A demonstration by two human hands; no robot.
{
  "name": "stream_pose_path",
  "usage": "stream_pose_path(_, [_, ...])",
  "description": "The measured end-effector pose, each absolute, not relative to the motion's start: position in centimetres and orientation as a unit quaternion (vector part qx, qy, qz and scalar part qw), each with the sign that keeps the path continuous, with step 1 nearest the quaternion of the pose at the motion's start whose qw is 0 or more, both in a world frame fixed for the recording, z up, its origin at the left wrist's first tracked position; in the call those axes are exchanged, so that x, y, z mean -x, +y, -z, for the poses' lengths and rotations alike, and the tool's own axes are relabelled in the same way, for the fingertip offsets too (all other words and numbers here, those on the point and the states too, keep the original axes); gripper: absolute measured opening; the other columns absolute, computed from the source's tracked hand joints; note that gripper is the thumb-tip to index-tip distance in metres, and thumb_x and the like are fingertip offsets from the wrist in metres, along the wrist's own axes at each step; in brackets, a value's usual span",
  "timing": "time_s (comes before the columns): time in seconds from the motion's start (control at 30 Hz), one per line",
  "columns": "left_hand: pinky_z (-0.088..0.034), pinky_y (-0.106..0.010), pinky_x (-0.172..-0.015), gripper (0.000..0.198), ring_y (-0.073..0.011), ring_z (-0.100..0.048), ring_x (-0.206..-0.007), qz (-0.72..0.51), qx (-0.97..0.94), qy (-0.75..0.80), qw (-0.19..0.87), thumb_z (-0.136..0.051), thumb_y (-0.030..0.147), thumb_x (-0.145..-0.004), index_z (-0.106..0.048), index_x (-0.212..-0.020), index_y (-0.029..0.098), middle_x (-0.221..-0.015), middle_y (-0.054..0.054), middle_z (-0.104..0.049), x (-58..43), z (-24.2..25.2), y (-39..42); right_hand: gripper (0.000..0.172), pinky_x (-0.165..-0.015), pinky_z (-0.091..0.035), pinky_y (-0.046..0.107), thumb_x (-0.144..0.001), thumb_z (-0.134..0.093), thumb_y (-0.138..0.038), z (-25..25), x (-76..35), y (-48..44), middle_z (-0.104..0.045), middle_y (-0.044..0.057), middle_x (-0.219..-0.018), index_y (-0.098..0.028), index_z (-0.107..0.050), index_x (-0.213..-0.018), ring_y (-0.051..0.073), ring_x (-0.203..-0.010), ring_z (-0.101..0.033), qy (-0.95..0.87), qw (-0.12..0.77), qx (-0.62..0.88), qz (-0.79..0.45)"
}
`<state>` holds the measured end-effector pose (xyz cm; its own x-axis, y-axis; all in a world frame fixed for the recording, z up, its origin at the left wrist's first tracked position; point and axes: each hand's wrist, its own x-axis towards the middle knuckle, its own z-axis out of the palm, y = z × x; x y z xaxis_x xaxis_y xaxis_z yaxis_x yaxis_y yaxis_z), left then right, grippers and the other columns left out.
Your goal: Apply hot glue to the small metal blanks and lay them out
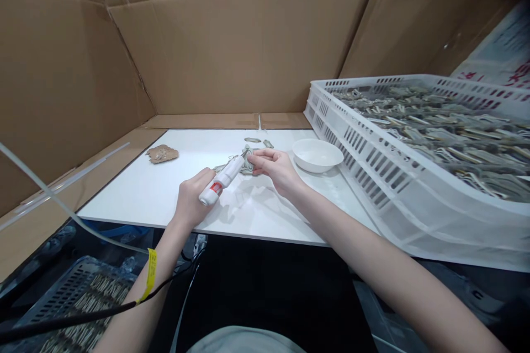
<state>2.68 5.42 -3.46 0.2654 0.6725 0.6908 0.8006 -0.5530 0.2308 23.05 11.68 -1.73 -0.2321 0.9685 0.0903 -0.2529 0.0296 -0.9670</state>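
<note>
My left hand (193,194) is closed around a white hot glue gun (224,177) with a red patch on its side. The gun's tip points away from me and to the right. It meets a small grey-green piece (249,162), whether in contact I cannot tell. My right hand (278,170) pinches that piece between thumb and fingers, just above the white board (144,198). Beyond the fingers lie two similar flat pieces, an oval one (252,139) and a smaller one (268,144). Another piece shows partly behind the glue gun.
A white bowl (317,155) stands right of my right hand. Beside it, a large white slotted crate (351,135) holds many similar pieces. A torn cardboard scrap (162,154) lies at the board's left. Cardboard walls (232,49) enclose the back. A black cable (111,311) crosses my left forearm.
</note>
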Motion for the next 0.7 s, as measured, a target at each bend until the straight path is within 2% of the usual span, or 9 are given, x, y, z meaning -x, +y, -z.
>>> stream_pose_path(0.27, [-0.029, -0.024, -0.052, 0.03, -0.0096, -0.036, -0.053, 0.493, 0.729, -0.469, 0.079, -0.058, 0.015, -0.085, -0.035, -0.066, 0.021, -0.062, 0.005, -0.038, -2.2, 3.8, 5.8, 0.033, -0.064, -0.05, 0.031, -0.057, -0.084, -0.041, 1.4, -23.5, 11.6, -0.065, 0.002, -0.069, -0.017, -0.067, -0.07, 0.012, -0.062, -0.058, -0.502, 0.509, 0.375, -0.59])
stream_pose_path(0.7, [-0.029, -0.024, -0.053, 0.033, -0.0086, -0.036, -0.054, 0.494, 0.734, -0.464, 0.04, -0.06, 0.016, -0.086, -0.035, -0.065, 0.02, -0.063, 0.006, -0.038, -2.2, 3.8, 5.8, 0.024, -0.061, -0.045, 0.028, -0.059, -0.082, -0.034, 0.4, -24.0, 11.7, -0.06, -0.002, -0.068, -0.018, -0.066, -0.068, 0.009, -0.059, -0.052, -0.501, 0.509, 0.318, -0.624])
